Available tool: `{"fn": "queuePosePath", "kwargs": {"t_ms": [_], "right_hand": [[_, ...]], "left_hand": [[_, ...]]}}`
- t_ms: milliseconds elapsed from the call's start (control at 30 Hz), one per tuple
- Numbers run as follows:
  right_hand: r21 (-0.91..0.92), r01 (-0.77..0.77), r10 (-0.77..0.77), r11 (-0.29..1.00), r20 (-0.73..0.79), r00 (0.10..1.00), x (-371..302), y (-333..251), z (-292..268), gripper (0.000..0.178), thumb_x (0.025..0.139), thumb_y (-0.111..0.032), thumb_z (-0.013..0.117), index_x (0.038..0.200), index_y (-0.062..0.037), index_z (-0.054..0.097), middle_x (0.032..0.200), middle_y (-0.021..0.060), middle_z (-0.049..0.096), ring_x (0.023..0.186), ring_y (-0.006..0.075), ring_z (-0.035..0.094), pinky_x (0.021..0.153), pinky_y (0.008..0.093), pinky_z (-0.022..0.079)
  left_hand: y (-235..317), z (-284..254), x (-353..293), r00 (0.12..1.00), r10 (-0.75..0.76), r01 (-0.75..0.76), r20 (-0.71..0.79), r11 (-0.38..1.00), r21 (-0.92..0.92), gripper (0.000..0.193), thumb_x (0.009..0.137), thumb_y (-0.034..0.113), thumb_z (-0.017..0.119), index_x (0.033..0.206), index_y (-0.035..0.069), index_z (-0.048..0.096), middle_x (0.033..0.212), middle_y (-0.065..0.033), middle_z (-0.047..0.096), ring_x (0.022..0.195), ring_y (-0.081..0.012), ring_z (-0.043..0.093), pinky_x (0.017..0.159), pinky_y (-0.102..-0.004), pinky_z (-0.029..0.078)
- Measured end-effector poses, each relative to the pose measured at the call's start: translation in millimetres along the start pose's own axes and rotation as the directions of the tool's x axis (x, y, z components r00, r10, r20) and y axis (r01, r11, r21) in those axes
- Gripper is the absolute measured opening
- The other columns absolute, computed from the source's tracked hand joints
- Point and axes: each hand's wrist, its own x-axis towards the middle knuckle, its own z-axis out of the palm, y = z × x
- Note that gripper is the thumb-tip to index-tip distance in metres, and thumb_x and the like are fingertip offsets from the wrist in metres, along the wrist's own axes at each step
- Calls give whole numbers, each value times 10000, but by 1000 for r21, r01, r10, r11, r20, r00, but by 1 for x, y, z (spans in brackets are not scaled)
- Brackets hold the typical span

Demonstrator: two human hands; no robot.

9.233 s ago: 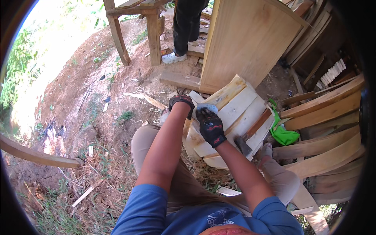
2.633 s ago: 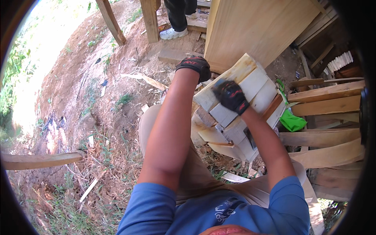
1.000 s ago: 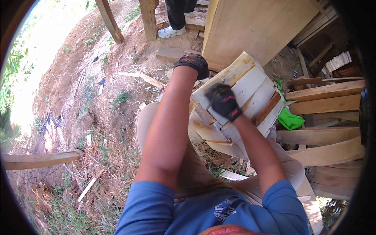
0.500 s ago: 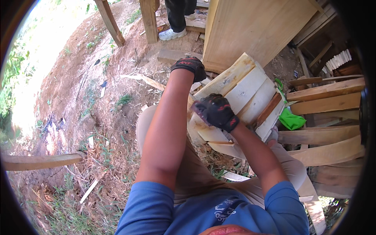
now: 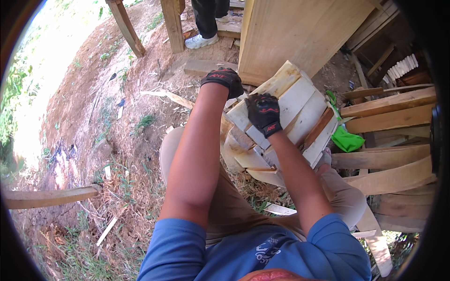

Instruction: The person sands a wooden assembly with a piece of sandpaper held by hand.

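Note:
Black gloves with red marks cover both my hands. My left hand [image 5: 222, 80] is closed at the far left corner of a slatted wooden piece [image 5: 302, 105]; its fingers curl out of sight, hiding anything inside them. My right hand [image 5: 264, 114] lies over the left part of the same piece, fingers curled down, and what is under them is hidden. The piece is made of pale boards side by side, with one darker brown strip [image 5: 319, 126]. It rests tilted between my legs, and a rough greyish board end [image 5: 241, 139] shows at its near left.
A large wooden panel [image 5: 300, 37] stands just beyond. Curved timbers [image 5: 389, 160] are stacked at the right, beside a bright green bag [image 5: 347, 140]. Another person's white shoe [image 5: 201, 41] is at the back, near wooden posts [image 5: 173, 25]. Wood scraps litter the sloping dirt.
My right hand has moved away from me and slightly right over the boards, uncovering the near left board ends. My left hand stays at the far corner.

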Motion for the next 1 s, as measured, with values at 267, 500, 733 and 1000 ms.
{"fn": "queuePosePath", "kwargs": {"t_ms": [267, 500, 733, 1000], "right_hand": [[-44, 11, -9, 999, 40, 999, 18, 28, -4, 317, 1019, -271, 549, 854, -114, 770, 844, 136, 770, 819, 340, 741, 736, 523, 532], [47, 233, -232, 971, -40, 972, 1, 12, 11, 293, 996, -266, 574, 811, -123, 749, 780, 138, 758, 734, 340, 732, 709, 508, 555], [66, 184, -184, 981, -10, 983, 6, 12, 13, 326, 1019, -276, 551, 814, -114, 746, 752, 152, 743, 689, 345, 726, 664, 516, 562], [22, 140, -140, 990, -34, 990, 23, 43, 21, 360, 1012, -281, 564, 736, -113, 722, 742, 147, 744, 671, 340, 731, 664, 507, 572]], "left_hand": [[14, -13, -5, 994, -12, 16, 112, 999, -30, 386, 904, 455, 652, 961, 125, 842, 925, -51, 816, 880, -235, 772, 844, -411, 600], [4, -5, 3, 995, -30, 33, 93, 999, -23, 409, 898, 477, 660, 979, 120, 842, 952, -55, 816, 916, -245, 771, 850, -417, 599], [0, -2, 8, 995, -6, 12, 98, 998, -66, 437, 902, 501, 663, 997, 116, 844, 939, -48, 818, 879, -227, 771, 837, -407, 602], [16, -14, -2, 995, -14, 19, 96, 999, -43, 423, 918, 502, 672, 1006, 129, 849, 920, -34, 823, 862, -207, 774, 832, -390, 602]]}}
